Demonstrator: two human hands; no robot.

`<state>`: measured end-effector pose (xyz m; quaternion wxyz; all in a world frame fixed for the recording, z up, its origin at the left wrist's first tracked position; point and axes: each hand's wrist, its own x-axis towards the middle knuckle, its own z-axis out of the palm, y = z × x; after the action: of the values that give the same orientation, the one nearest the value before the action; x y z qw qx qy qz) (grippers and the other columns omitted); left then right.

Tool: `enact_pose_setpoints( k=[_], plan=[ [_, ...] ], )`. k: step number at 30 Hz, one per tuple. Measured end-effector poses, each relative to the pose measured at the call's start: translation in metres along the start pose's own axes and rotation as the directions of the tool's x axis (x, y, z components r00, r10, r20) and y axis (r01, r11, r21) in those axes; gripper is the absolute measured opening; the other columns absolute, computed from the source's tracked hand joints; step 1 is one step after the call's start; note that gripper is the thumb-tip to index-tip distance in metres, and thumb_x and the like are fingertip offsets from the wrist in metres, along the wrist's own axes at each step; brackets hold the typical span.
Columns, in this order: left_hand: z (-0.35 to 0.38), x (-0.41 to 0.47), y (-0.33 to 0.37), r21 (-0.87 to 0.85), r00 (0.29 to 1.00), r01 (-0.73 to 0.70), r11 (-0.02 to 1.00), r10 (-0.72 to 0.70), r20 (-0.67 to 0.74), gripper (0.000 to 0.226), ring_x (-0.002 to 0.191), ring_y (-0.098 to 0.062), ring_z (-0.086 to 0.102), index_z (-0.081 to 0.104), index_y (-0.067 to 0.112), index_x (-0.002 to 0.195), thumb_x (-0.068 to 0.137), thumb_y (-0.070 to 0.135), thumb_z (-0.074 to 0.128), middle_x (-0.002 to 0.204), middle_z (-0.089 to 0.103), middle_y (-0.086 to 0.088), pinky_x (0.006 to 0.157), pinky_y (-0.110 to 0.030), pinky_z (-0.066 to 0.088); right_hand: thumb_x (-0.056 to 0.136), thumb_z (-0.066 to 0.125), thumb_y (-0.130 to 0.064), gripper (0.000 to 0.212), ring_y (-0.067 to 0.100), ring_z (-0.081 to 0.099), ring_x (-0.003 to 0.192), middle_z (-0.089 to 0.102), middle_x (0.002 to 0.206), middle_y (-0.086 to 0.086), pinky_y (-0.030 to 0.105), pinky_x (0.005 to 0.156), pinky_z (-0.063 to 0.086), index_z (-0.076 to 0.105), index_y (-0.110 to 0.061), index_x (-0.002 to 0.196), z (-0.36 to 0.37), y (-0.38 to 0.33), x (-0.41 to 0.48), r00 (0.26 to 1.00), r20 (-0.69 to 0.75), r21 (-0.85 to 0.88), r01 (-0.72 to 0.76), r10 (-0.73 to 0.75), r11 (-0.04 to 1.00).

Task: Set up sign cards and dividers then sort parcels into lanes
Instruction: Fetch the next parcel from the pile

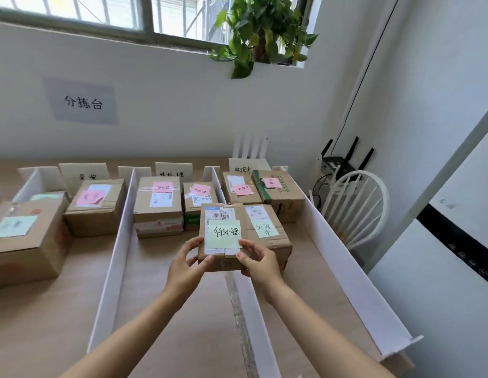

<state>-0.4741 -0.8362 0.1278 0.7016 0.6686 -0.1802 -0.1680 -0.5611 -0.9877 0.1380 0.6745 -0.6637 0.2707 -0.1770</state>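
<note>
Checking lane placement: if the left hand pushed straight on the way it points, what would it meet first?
The left hand grips the held parcel. Past that, its line probably reaches the right-lane parcel just behind, though the hand is raised, so depth is unclear.

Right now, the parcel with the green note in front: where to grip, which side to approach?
Take the parcel by its left and right side faces at the near corners, coming from the near side, as the left hand and right hand do. Flat sides suit an opposed pinch; another box crowds its far right.
</note>
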Motion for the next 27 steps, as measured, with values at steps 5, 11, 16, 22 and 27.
enact_pose_setpoints(
  k=[5, 11, 16, 22, 27],
  plan=[
    [-0.037, 0.011, -0.019, 0.067, 0.989, 0.030, 0.997, -0.021, -0.144, 0.046, 0.104, -0.022, 0.062, 0.052, 0.019, 0.125, 0.084, 0.006, 0.068, 0.119, 0.058, 0.000, 0.060, -0.011, 0.051, 0.091, 0.064, -0.013, 0.024, 0.016, 0.060, 0.106, 0.059, 0.119, -0.008, 0.032, 0.081, 0.058, 0.065, -0.029, 0.109, 0.043, 0.007, 0.019, 0.991, 0.127, -0.058, -0.034, 0.041, 0.998],
    [-0.071, 0.019, -0.048, 0.086, 0.958, 0.084, 0.993, -0.057, -0.281, 0.045, 0.106, -0.022, 0.059, 0.054, 0.019, 0.126, 0.085, 0.005, 0.067, 0.120, 0.058, 0.000, 0.070, -0.020, 0.049, 0.091, 0.062, -0.013, 0.027, 0.017, 0.056, 0.111, 0.055, 0.122, -0.008, 0.031, 0.083, 0.058, 0.063, -0.026, 0.115, 0.085, 0.030, 0.044, 0.967, 0.229, -0.105, -0.091, 0.113, 0.990],
    [-0.090, 0.024, -0.081, 0.058, 0.920, 0.143, 0.988, -0.111, -0.376, 0.042, 0.106, -0.022, 0.058, 0.056, 0.026, 0.120, 0.086, 0.004, 0.066, 0.116, 0.059, 0.002, 0.075, -0.025, 0.048, 0.091, 0.061, -0.012, 0.027, 0.017, 0.056, 0.109, 0.056, 0.121, -0.009, 0.028, 0.080, 0.058, 0.061, -0.031, 0.110, 0.114, 0.064, 0.066, 0.932, 0.288, -0.126, -0.193, 0.222, 0.973],
    [-0.105, 0.026, -0.131, -0.041, 0.865, 0.259, 0.965, -0.251, -0.434, 0.039, 0.110, -0.025, 0.059, 0.060, 0.035, 0.107, 0.075, 0.016, 0.073, 0.116, 0.063, 0.002, 0.089, -0.044, 0.052, 0.093, 0.052, -0.010, 0.025, 0.012, 0.059, 0.091, 0.060, 0.119, -0.008, 0.019, 0.064, 0.048, 0.055, -0.029, 0.109, 0.141, 0.116, 0.083, 0.864, 0.314, -0.171, -0.357, 0.395, 0.918],
    [-0.116, 0.032, -0.159, -0.015, 0.873, 0.270, 0.963, -0.252, -0.417, 0.040, 0.116, -0.019, 0.053, 0.055, 0.018, 0.120, 0.086, -0.001, 0.064, 0.122, 0.058, -0.003, 0.094, -0.029, 0.046, 0.090, 0.053, -0.003, 0.031, 0.012, 0.058, 0.096, 0.060, 0.122, -0.004, 0.019, 0.077, 0.050, 0.056, -0.028, 0.108, 0.154, 0.148, 0.090, 0.852, 0.330, -0.216, -0.351, 0.406, 0.911]
  ],
)
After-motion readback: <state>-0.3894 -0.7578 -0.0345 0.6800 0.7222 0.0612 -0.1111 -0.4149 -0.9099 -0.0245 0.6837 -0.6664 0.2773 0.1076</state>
